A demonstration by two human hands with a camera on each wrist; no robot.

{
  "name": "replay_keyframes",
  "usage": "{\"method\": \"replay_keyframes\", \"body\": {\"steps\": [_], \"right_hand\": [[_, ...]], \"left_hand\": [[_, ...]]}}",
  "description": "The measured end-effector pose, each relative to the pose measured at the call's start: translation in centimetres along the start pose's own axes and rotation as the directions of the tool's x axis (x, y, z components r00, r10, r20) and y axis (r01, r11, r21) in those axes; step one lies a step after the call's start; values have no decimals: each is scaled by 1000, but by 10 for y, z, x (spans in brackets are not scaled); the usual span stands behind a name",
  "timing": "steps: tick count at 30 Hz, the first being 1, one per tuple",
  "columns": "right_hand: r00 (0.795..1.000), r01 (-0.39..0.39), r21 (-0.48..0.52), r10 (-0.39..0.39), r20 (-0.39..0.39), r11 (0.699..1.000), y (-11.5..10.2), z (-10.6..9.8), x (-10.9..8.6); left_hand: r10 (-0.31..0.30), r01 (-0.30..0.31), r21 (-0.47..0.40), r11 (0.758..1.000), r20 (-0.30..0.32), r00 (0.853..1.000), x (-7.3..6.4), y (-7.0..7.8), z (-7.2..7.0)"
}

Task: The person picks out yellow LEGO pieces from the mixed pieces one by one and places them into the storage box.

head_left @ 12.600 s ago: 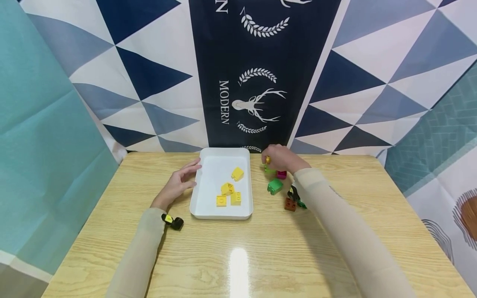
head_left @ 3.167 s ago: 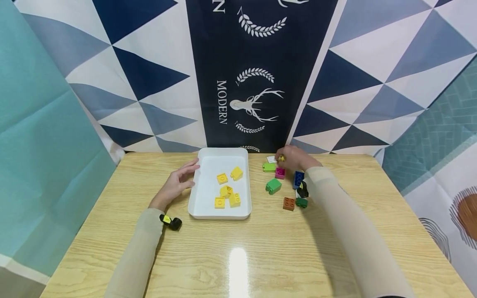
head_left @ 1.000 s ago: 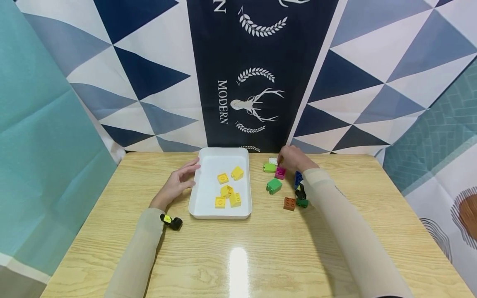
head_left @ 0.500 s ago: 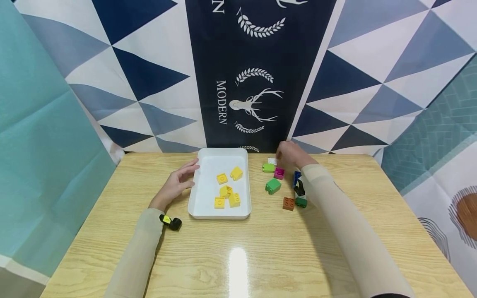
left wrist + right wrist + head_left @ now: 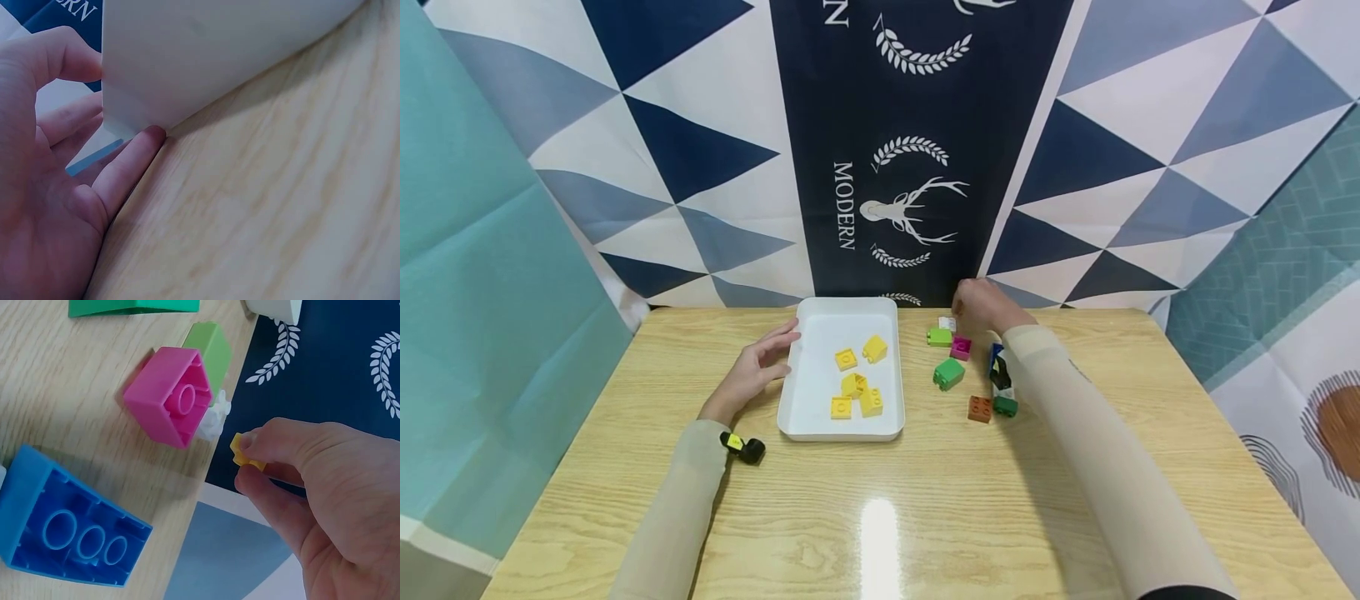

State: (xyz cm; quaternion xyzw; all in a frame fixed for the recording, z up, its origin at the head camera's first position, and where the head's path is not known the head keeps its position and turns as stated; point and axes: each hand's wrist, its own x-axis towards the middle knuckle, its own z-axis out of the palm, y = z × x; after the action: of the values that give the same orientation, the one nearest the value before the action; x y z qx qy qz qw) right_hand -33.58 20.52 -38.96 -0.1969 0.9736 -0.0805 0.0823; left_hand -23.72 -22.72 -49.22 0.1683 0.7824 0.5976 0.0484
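In the right wrist view, my right hand point(image 5: 337, 487) pinches a small yellow toy piece point(image 5: 245, 455) between thumb and fingertip; most of the piece is covered. From the head view this hand point(image 5: 985, 305) is at the table's back edge, and the piece is hidden. Nearest to it lie a white piece point(image 5: 947, 322), a lime green block point(image 5: 939, 337) and a magenta block point(image 5: 960, 347). My left hand point(image 5: 751, 371) touches the left side of a white tray point(image 5: 801, 425), thumb and fingers loosely spread along its wall point(image 5: 206, 56). Several yellow blocks point(image 5: 871, 402) lie in the tray.
Right of the tray are a green block point(image 5: 949, 374), a brown block point(image 5: 980, 409), a dark green block point(image 5: 1005, 407) and a blue block point(image 5: 81, 525). The right forearm partly covers the blue one. A patterned cloth point(image 5: 895, 208) hangs behind the table.
Since the earliest frame, another yellow block has come into the tray. My right hand, with the small yellow piece, has lifted slightly toward the back edge. The left hand stays put.
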Motion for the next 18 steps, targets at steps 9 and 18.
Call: {"method": "replay_keyframes", "body": {"steps": [9, 18], "right_hand": [[997, 58, -31, -59, -40, 998, -13, -1, 2], [998, 52, 18, -51, -25, 999, -38, -3, 11]], "left_hand": [[-9, 9, 1, 1000, -2, 1000, 1, -1, 0], [-12, 12, 7, 1000, -6, 1000, 2, -3, -1]]}}
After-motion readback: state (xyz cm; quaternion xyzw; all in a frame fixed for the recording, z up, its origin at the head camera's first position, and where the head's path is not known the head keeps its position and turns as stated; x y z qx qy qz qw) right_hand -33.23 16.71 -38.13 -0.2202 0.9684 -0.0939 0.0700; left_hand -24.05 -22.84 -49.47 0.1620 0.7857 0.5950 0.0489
